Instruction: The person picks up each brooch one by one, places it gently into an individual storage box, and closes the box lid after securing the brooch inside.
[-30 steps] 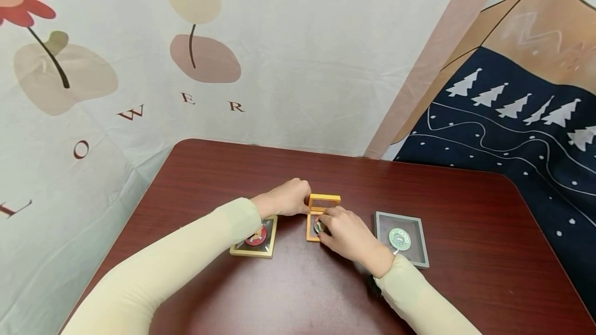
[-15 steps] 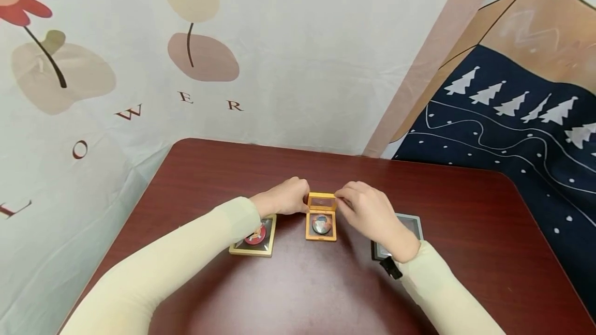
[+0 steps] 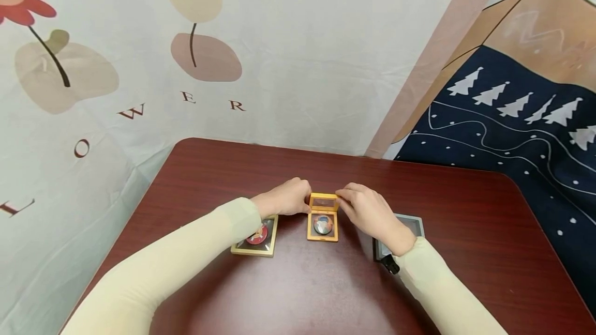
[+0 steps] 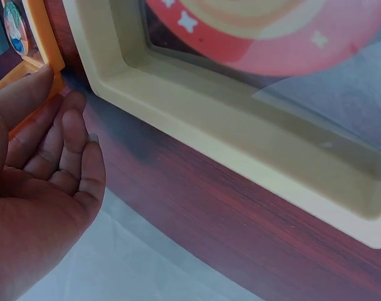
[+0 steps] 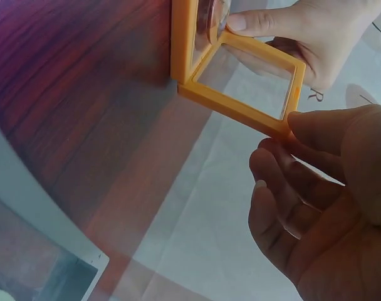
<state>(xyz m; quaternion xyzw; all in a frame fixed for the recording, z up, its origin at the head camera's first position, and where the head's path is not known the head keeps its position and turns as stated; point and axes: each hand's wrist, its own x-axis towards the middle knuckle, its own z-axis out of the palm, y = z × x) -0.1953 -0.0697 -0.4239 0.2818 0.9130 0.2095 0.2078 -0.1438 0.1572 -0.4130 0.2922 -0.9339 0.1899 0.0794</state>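
A small orange display case [image 3: 322, 239] lies unfolded on the table, its clear-windowed lid [image 5: 231, 111] standing up at the back. Inside the base sits a round badge [image 3: 323, 225] with an orange and blue picture. My left hand [image 3: 289, 198] holds the case at its left side near the hinge, thumb at the edge [image 4: 46, 188] and fingers curled behind. At the lid's upper right corner, my right hand [image 3: 370, 211] pinches the frame between thumb and fingers; its other fingers [image 5: 275, 216] curl loosely beneath.
To the left lies a cream-framed case [image 3: 251, 253] with a red round badge, partly under my left wrist. A grey-framed case [image 3: 410, 217] lies to the right, mostly hidden by my right hand and wrist. A printed cloth [image 3: 298, 66] hangs behind the dark red table [image 3: 279, 288].
My right hand has moved off the badge, up and right to the lid's corner, which it now pinches. The badge shows fully in the base. My left hand stays at the hinge.
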